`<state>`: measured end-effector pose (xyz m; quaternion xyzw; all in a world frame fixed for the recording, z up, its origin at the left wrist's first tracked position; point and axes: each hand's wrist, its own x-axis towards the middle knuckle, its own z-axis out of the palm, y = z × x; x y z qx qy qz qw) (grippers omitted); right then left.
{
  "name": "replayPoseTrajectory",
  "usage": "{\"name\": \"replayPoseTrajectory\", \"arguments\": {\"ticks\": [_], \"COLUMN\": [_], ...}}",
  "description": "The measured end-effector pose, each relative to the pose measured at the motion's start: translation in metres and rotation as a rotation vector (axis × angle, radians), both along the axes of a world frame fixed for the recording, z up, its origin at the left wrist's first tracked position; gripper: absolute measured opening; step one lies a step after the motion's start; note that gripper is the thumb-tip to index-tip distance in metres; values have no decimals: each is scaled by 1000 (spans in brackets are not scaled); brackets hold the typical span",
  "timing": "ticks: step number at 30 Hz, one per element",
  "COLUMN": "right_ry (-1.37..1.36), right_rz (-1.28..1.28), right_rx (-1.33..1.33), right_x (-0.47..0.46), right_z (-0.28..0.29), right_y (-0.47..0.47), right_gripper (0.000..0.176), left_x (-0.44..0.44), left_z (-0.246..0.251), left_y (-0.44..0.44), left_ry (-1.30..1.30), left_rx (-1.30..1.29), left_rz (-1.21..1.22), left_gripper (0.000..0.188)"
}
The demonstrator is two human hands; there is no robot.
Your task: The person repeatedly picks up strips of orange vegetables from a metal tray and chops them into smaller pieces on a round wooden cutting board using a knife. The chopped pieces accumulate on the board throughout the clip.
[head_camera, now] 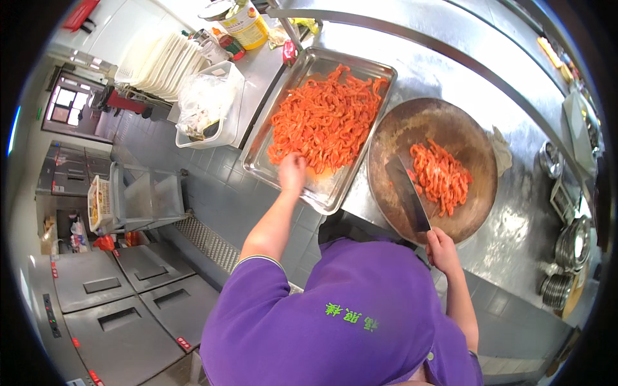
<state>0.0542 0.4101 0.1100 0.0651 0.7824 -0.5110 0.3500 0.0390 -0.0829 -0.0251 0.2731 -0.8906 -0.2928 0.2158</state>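
Note:
My right hand (pixel 441 248) grips the handle of a dark-bladed cleaver (pixel 408 193). The blade lies over a round wooden chopping block (pixel 463 125), just left of a pile of orange-red meat strips (pixel 442 176). To the left, my left hand (pixel 293 171) is at the near edge of a larger heap of similar strips (pixel 328 120). That heap fills much of a shallow stainless steel tray (pixel 326 200), with some orange liquid near its close end. My left fingertips are partly hidden, so I cannot tell whether they hold a strip.
Both sit on a steel counter (pixel 514 231) below a metal shelf rail (pixel 434 43). A white cloth (pixel 501 152) lies beside the block. Stacked metal dishes (pixel 572 243) stand far right. Left are a white plastic bin (pixel 210 106), a large yellow-labelled can (pixel 246 26) and a wheeled cart (pixel 145 195).

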Motion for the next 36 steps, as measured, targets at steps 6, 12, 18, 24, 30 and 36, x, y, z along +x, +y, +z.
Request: {"name": "replayPoseTrajectory", "arguments": {"ticks": [6,12,18,24,30,36], "right_ry": [74,246,248,274,305,327], "right_rz": [-171,97,16,10,-49,-48], "right_rx": [19,317,218,263,269,286], "right_x": [-13,5,5,6,18,25], "right_z": [-26,-16,4,-3,-5,0], "right_y": [36,14,6,2,1,-10], "right_gripper": [35,37,39,42,45,44], "left_x": [-35,-93,-109,-113,-110,-96], "left_z": [5,11,19,15,35,29], "left_y": [-37,-25,-5,-37,-24,-54], "left_ry": [97,-230,-423,-471,-561,-145], "left_rx": [-218,-342,-231,-110,-118,223], "left_rz": [88,-44,-55,36,-5,99], "left_gripper": [22,34,33,35,36,29]}}
